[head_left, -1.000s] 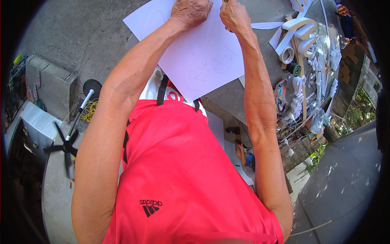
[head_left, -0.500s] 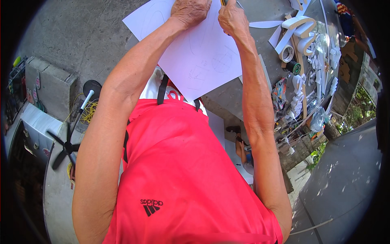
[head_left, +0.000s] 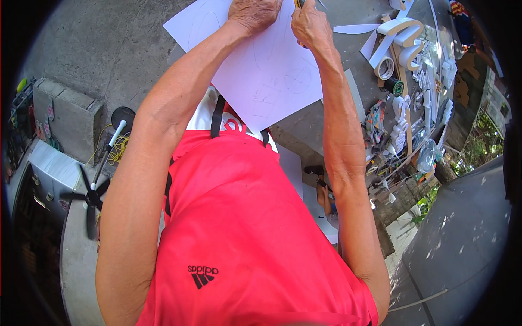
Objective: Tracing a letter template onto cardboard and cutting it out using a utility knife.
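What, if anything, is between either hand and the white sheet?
Nothing visible blocks the left hand; it rests on the white sheet. The right hand, at the sheet's right edge, grips a partly hidden yellow tool; no other obstacle shows there.

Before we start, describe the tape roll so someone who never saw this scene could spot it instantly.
From the big white sheet, go right past the right forearm to the curved white pieces. At their lower left lies the tape roll: a pale ring with an open centre, unlike the dark, green-ended spool beside it.
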{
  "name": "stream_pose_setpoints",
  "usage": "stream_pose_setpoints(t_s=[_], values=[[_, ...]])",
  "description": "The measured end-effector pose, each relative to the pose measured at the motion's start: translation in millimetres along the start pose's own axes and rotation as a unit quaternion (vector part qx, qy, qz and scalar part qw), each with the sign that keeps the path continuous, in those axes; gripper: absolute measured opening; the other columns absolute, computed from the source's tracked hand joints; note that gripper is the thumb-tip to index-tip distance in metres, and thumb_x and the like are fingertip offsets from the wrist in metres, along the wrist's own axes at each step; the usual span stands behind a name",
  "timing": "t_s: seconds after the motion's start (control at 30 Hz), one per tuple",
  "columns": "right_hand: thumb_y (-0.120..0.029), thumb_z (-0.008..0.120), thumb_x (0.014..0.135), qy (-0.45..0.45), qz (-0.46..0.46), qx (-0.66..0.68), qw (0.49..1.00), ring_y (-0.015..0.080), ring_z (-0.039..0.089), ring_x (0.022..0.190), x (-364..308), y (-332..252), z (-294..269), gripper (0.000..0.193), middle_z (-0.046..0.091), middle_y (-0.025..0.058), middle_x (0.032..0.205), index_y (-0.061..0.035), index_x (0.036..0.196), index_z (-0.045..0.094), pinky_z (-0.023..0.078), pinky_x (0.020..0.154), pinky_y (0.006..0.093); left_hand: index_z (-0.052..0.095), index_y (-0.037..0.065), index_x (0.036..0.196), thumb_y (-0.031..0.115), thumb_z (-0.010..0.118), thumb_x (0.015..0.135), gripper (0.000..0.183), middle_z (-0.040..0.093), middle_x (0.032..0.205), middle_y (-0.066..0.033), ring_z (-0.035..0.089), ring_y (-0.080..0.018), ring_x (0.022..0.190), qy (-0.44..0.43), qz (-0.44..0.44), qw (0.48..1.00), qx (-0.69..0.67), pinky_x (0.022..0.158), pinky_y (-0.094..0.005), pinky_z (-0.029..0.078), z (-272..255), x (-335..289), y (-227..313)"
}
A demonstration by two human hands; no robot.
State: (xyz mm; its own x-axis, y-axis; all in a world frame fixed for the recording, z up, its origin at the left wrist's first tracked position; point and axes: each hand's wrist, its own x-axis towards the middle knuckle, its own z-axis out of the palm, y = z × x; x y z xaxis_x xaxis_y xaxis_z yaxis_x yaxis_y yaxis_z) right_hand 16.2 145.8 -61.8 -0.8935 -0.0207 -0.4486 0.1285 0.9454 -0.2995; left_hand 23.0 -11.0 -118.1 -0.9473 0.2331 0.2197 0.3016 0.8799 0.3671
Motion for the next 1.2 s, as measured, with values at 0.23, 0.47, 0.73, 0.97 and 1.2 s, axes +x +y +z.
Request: stream_pose_setpoints(t_s=[0.23, 0.47, 0.73, 0.97, 1.2], values=[[-0.02, 0.045, 0.097, -0.027, 0.013, -0.002, 1.0, 0.0537, 0.068, 0.087, 1.2, -5.3, -5.6, 0.031, 0.067, 0.0384, 0.091, 0.0063, 0.113, 0.049, 0.054, 0.076, 0.059, 0.044, -0.002, 0.149, 0.026, 0.045, 0.101, 0.056, 0.039, 0.159, -0.02, 0.024, -0.0428, 0.152, -0.001, -0.001, 1.0, -0.008, 0.121, -0.0656, 0.009, 2.4, -1.5, -0.9], [-0.019, 0.047, 0.096, 0.0, -0.046, -0.038, 0.998, 0.0526, 0.068, 0.077, 4.3, 18.7, 20.9, 0.029, 0.067, 0.0367, 0.082, 0.0074, 0.108, 0.046, 0.054, 0.068, 0.059, 0.043, -0.001, 0.15, 0.028, 0.044, 0.102, 0.057, 0.037, 0.16, -0.0195, 0.022, -0.0425, 0.153, -0.005, -0.001, 1.0, -0.011, 0.121, -0.0656, 0.008, 4.7, -1.0, -0.3], [-0.019, 0.047, 0.096, 0.041, -0.052, -0.024, 0.997, 0.0541, 0.067, 0.075, -6.1, 15.1, 20.9, 0.029, 0.064, 0.0376, 0.077, 0.0068, 0.108, 0.045, 0.052, 0.067, 0.0615, 0.043, -0.001, 0.15, 0.028, 0.044, 0.101, 0.057, 0.037, 0.16, -0.0191, 0.024, -0.0425, 0.152, -0.007, 0.0, 1.0, 0.006, 0.121, -0.0656, 0.009, 2.4, -0.9, -0.6], [-0.02, 0.045, 0.097, 0.035, -0.021, -0.014, 0.999, 0.0533, 0.067, 0.076, -19.2, 4.9, 16.1, 0.028, 0.066, 0.0357, 0.079, 0.0054, 0.107, 0.049, 0.052, 0.068, 0.0609, 0.043, -0.001, 0.15, 0.028, 0.045, 0.101, 0.057, 0.038, 0.16, -0.0188, 0.024, -0.0425, 0.152, 0.0, 0.002, 1.0, 0.001, 0.121, -0.0652, 0.01, 3.9, -0.8, -0.2], [-0.024, 0.045, 0.1, -0.012, 0.016, 0.007, 1.0, 0.0511, 0.069, 0.092, -35.5, -7.9, 8.2, 0.031, 0.068, 0.0362, 0.096, 0.005, 0.11, 0.049, 0.053, 0.081, 0.058, 0.042, 0.0, 0.151, 0.028, 0.045, 0.1, 0.058, 0.037, 0.161, -0.0177, 0.023, -0.0423, 0.152, -0.004, -0.005, 1.0, 0.0, 0.121, -0.0654, 0.009, 6.8, -0.7, 0.4]])
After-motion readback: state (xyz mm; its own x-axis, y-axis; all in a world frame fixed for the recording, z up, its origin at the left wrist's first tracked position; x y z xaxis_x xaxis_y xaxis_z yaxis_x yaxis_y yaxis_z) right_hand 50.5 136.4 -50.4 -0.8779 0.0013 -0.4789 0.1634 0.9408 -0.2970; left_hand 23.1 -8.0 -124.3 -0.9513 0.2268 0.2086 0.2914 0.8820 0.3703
